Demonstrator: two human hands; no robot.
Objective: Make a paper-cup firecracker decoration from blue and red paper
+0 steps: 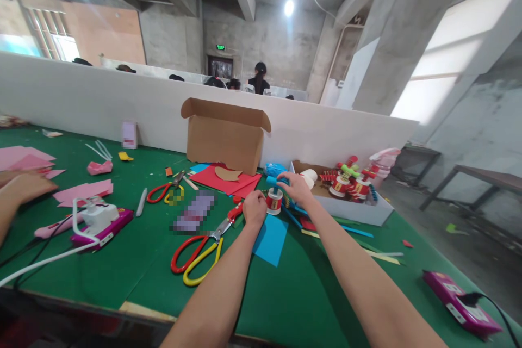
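Flanking a red-white drum (274, 201), left hand (255, 208) fisted, right hand (297, 187) above, label unreadable

At frame centre a small drum (274, 201) stands on the surface (122, 272) between the left hand (255, 209) and right hand (297, 187). Scissors (198, 253) lie lower left, a carton (224, 141) behind, a tray (354, 215) right.

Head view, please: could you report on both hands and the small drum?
Left hand fisted beside the small drum, contact unclear. Right hand over its blue top. Scissors lying close by, left.
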